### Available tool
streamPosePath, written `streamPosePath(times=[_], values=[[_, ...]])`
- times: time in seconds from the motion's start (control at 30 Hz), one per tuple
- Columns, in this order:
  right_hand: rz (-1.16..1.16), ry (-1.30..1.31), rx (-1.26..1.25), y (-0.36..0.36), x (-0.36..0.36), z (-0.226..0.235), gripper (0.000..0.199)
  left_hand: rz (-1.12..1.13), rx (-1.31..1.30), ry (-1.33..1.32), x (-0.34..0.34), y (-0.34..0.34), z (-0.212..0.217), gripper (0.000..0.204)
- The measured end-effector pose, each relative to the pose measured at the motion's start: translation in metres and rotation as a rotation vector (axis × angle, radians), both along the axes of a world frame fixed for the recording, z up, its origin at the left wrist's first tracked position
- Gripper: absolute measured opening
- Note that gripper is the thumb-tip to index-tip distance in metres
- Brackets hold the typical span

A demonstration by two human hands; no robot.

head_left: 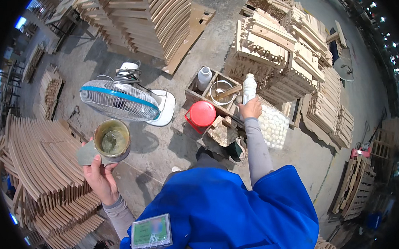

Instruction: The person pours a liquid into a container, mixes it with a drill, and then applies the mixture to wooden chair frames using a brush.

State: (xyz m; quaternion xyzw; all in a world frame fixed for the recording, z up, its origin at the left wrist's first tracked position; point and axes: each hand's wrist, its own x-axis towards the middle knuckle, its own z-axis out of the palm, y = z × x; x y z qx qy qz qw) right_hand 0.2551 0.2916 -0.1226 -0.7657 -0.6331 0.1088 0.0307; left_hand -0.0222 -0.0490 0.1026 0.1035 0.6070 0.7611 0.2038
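My left hand (101, 178) is closed on a stained round cup (113, 139), with its open top facing up and a greenish-grey residue inside. The same hand pinches a flat grey-green piece (87, 153) against the cup's side; its exact kind is unclear. On the right, my right hand (252, 108) wraps round the lower part of a white plastic bottle (249, 88), which stands roughly upright at the end of a wooden box (194, 97). Another white bottle (204, 77) and a white tub (223, 93) with a wooden stick across it sit in the box.
A red container (203, 113) stands before the box, near a rough pale lump (224, 132). A fan (119, 100) lies over at left. Stacks of wooden parts (44, 152) rise at left, with more wood piles (275, 47) ahead. Bubble-textured sheeting (274, 127) is beside my right arm.
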Motion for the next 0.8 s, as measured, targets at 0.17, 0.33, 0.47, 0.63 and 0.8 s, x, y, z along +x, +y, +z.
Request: streamPosePath(times=[0.17,0.33,0.47,0.63,0.8], values=[[0.022,0.131,-0.016,0.006,0.017,0.002,0.057,-0.047,0.057,0.003,-0.002,-0.017,0.003,0.056],[0.078,0.987,-0.513,0.008,0.072,0.062,0.043,-0.087,0.126,-0.017,-0.001,-0.031,-0.008,0.055],[0.413,1.159,-0.482,-0.016,0.068,0.172,0.049,-0.153,0.162,-0.100,0.007,-0.030,-0.017,0.055],[0.983,0.608,-0.078,-0.075,0.018,0.334,0.057,-0.337,0.230,-0.235,0.016,-0.023,-0.014,0.057],[1.507,-0.213,0.777,-0.145,-0.030,0.407,0.065,-0.397,0.281,-0.236,0.026,-0.023,-0.008,0.060]])
